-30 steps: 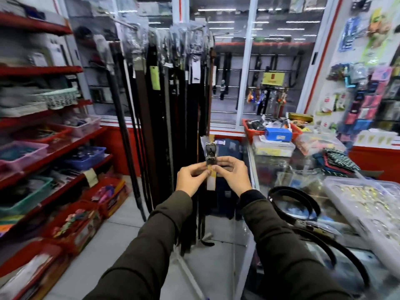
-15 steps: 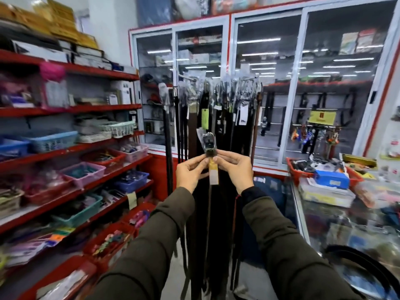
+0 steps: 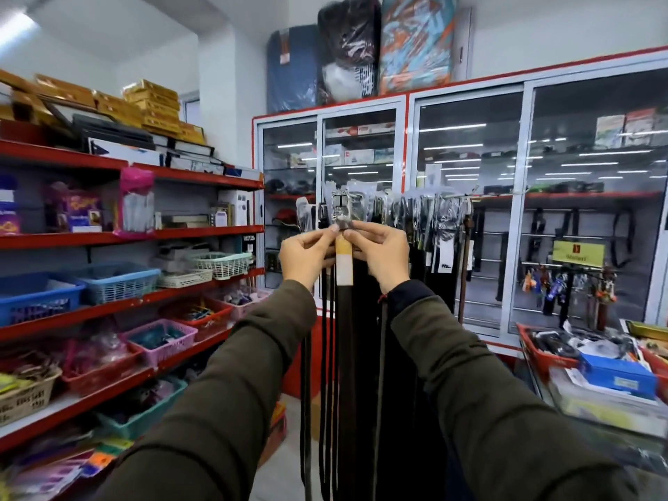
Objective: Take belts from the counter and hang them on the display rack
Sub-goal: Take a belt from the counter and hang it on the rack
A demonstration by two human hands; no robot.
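Currently, the person is standing at the display rack [image 3: 415, 197] in the centre of the frame, both arms raised in dark olive sleeves. The left hand [image 3: 307, 253] and the right hand [image 3: 379, 254] are each pinching the top of one dark belt [image 3: 345, 320], just below its metal buckle [image 3: 341, 211], which is sitting in a clear plastic wrapper. A yellow-and-white tag [image 3: 343, 262] is wrapping the strap directly beneath the fingertips. The belt is hanging straight down between the two forearms, level with the row of wrapped buckles already on the rack, and overlapping the other hung belts [image 3: 433, 283]; whether it is already hooked on is not discernible.

Containers are lining the red shelving [image 3: 202, 235] on the left of the frame:
- A blue basket [image 3: 119, 283] at mid left, contents not discernible.
- A pale green woven basket [image 3: 220, 263] just right of it, standing on a flat white tray.
- A pink basket [image 3: 161, 339] lower down, holding dark teal items.
- A tan wicker basket [image 3: 25, 395] at the far lower left, holding brownish goods, blurred.

At the lower right of the frame, a red crate [image 3: 542, 356] is holding dark packaged items, with a blue box [image 3: 618, 379] lying just beside it.
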